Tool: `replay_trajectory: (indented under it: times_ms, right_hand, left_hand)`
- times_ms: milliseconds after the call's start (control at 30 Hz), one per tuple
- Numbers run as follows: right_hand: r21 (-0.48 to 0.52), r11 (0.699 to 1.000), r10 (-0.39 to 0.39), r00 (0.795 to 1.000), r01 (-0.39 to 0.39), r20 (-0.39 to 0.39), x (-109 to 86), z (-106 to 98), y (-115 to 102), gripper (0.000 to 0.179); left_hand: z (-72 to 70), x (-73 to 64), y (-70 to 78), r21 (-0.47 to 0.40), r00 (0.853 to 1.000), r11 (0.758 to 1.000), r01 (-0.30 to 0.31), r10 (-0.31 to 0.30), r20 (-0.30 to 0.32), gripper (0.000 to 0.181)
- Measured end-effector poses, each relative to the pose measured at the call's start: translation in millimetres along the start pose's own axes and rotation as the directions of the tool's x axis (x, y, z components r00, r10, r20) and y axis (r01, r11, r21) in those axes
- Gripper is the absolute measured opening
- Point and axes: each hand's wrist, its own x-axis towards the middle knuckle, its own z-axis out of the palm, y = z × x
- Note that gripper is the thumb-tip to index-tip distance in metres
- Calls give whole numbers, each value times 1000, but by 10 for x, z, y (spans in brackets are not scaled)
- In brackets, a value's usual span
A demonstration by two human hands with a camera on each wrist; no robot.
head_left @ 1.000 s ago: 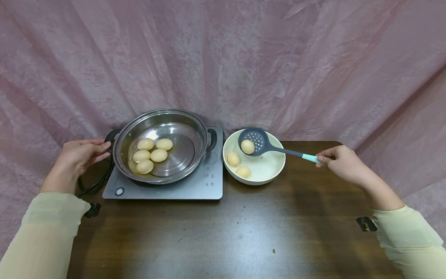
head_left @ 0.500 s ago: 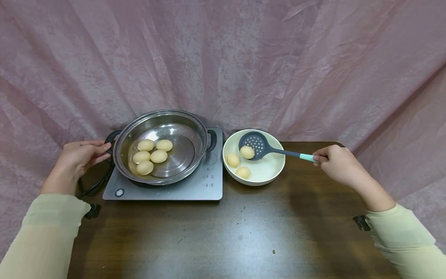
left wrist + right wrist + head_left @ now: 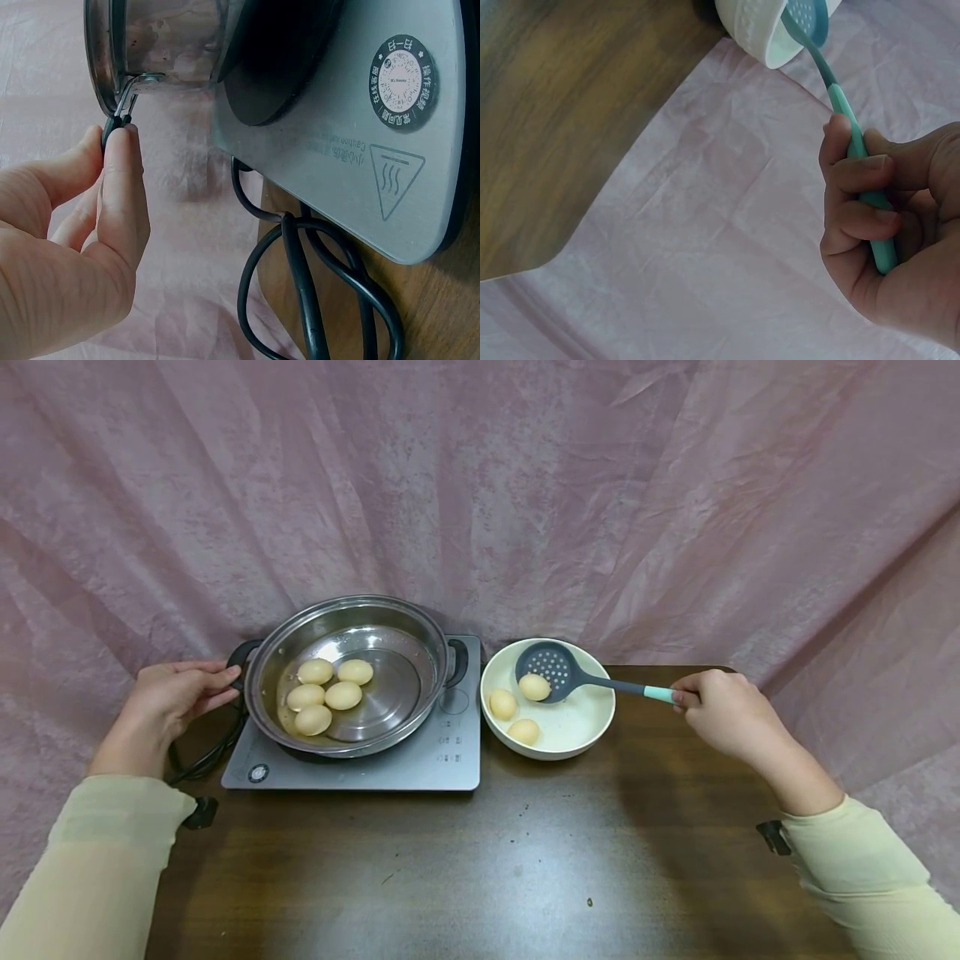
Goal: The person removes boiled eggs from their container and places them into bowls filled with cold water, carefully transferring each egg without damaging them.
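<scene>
My left hand [image 3: 168, 697] pinches the black side handle [image 3: 112, 135] of a wide steel pot [image 3: 375, 747] between thumb and fingers. Inside the pot, several pale eggs [image 3: 342, 696] sit in shallow water. In my right hand [image 3: 731, 710] is a slotted skimmer [image 3: 618, 686], its mint-green handle [image 3: 842, 105] wrapped by my fingers. The skimmer's grey perforated head lies within the cream bowl [image 3: 577, 739]. One egg [image 3: 535, 687] rests against the left edge of that head. Two more eggs [image 3: 524, 732] lie at the bowl's left side. The right wrist view shows only part of the bowl.
Under the pot is a flat silver induction cooktop [image 3: 420, 777], close to the bowl's left side. Black cable [image 3: 300, 277] loops beside the cooktop on the left. A brown wooden table [image 3: 487, 868] carries everything, with a pink curtain [image 3: 480, 510] hanging behind it.
The skimmer head has come down into the bowl with the egg at its left edge. My right hand has shifted slightly left. My left hand stays on the pot handle.
</scene>
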Motion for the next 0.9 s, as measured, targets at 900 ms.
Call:
replay_trajectory:
  times_ms: [900]
  right_hand:
    - [-158,982,-137,963,102,-231,41,80,-86,20]
  left_hand:
    - [1,12,4,-20,1000,1000,10,-10,-4,19]
